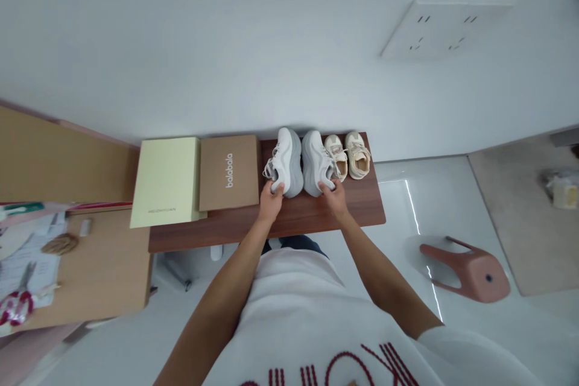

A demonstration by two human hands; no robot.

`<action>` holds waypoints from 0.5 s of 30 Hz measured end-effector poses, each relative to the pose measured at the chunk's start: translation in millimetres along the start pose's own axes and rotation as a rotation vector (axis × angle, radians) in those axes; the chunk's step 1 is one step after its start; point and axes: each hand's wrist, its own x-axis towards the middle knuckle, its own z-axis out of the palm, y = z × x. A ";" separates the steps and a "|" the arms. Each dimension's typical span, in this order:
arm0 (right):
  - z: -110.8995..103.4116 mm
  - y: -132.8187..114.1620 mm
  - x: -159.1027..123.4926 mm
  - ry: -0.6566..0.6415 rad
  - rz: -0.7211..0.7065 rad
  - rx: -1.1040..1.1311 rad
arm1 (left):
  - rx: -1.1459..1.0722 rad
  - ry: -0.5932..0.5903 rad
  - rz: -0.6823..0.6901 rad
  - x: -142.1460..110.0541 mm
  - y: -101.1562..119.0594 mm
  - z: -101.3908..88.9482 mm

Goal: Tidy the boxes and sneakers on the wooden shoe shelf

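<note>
My left hand (271,200) is closed on the heel of one white sneaker (284,160), which is tilted so its thick grey sole faces right. With my right hand (333,196) I grip the heel of the matching white sneaker (315,160), its sole turned left toward the first. Both toes point at the wall, above a narrow dark wood table (298,217). Whether the sneakers touch the table I cannot tell. Just right of them stand two small cream shoes (358,157), toes also to the wall.
Left of the sneakers lie a brown shoebox (230,174) and a pale yellow box (167,178). A tan desk (108,259) at far left holds red-handled scissors (18,307) and twine (60,244). A pink stool (482,277) is on the floor at right. A socket plate (446,30) is on the wall.
</note>
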 end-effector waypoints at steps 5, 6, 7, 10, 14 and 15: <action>3.2 7.2 -1.4 -0.002 0.226 0.422 | -0.331 -0.056 -0.184 -7.6 -7.7 2.5; 5.6 9.5 -1.2 -0.002 0.260 0.477 | -0.352 -0.064 -0.204 -8.6 -10.6 1.4; 7.9 12.0 -0.8 -0.001 0.295 0.525 | -0.372 -0.074 -0.228 -9.4 -13.9 -0.2; 13.7 20.4 1.2 0.009 0.398 0.625 | -0.450 -0.104 -0.334 -10.7 -25.4 -5.3; 19.3 30.9 2.1 0.044 0.460 0.663 | -0.490 -0.033 -0.475 -6.3 -38.5 -5.4; 20.9 32.7 2.1 0.054 0.454 0.663 | -0.472 -0.013 -0.493 -3.6 -40.1 -3.5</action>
